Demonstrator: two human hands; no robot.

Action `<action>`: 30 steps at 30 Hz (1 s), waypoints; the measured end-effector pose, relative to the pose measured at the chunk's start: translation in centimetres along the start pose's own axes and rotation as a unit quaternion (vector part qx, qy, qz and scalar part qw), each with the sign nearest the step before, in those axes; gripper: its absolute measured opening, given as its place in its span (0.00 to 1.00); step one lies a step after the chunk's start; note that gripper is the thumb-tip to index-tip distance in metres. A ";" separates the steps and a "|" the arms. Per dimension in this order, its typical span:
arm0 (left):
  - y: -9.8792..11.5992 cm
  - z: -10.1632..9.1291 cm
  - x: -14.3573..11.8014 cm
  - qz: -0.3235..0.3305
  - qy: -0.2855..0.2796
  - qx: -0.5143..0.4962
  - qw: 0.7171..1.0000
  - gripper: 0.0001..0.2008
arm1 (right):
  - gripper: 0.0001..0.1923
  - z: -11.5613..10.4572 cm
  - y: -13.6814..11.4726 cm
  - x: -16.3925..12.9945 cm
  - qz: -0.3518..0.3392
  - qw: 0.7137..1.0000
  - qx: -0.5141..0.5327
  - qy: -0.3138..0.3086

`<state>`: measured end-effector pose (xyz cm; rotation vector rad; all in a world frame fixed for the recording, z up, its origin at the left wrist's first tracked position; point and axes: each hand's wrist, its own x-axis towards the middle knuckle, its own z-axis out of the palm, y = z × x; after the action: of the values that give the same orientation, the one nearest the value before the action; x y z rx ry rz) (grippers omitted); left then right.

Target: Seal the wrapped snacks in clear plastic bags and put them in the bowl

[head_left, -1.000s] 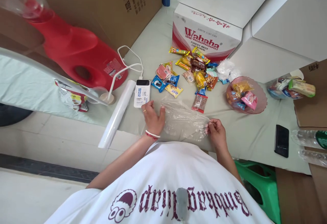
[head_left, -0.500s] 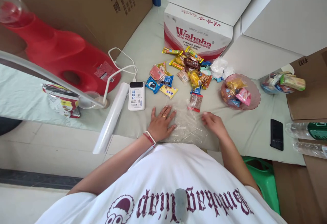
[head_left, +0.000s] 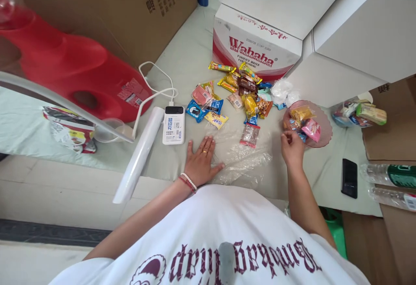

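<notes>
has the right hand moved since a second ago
Yes. The right hand left the clear plastic bag and went right, toward the pink dish of snacks, now at its near rim.

The right hand (head_left: 291,148) leaves the clear plastic bag (head_left: 242,157) and now reaches to the near rim of the pink dish (head_left: 321,135), fingertips at the wrapped snacks piled inside. A second ago it pinched the bag's right edge; half a second ago it hovered just beside the film. The left hand (head_left: 201,161), which first gripped the bag's left end with curled fingers, now lies flat with fingers spread, pressing that end to the cloth-covered surface. The bag, earlier lifted and stretched taut between both hands, lies slack and crumpled (its right side free), spread closer to the wrapped snack (head_left: 249,135) beyond it.
</notes>
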<state>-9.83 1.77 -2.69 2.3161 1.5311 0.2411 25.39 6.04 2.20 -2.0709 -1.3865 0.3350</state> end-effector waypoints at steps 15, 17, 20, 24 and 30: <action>0.3 0.3 0.0 -0.044 0.030 -0.019 0.998 0.43 | 0.25 2.7 -10.5 4.5 -0.230 0.965 -0.114 -0.045; 0.2 0.2 0.0 -0.040 0.033 -0.021 0.998 0.42 | 0.26 1.1 -10.4 1.4 -0.301 0.943 -0.078 -0.116; 0.2 0.2 0.1 -0.040 0.035 -0.015 0.998 0.38 | 0.24 2.1 -10.2 -3.8 -0.338 0.898 -0.102 -0.263; 0.1 0.4 -0.4 -0.047 0.064 -0.007 0.997 0.37 | 0.26 4.9 -8.5 -7.7 -0.309 0.885 -0.128 -0.326; -2.5 -0.6 -4.0 0.152 0.104 -0.045 0.982 0.30 | 0.26 0.3 -3.7 -10.3 -0.375 0.879 0.040 -0.290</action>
<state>-13.74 -0.84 -2.84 2.5088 1.2167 0.6358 18.15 -2.16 2.95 -1.2400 -2.3497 0.6828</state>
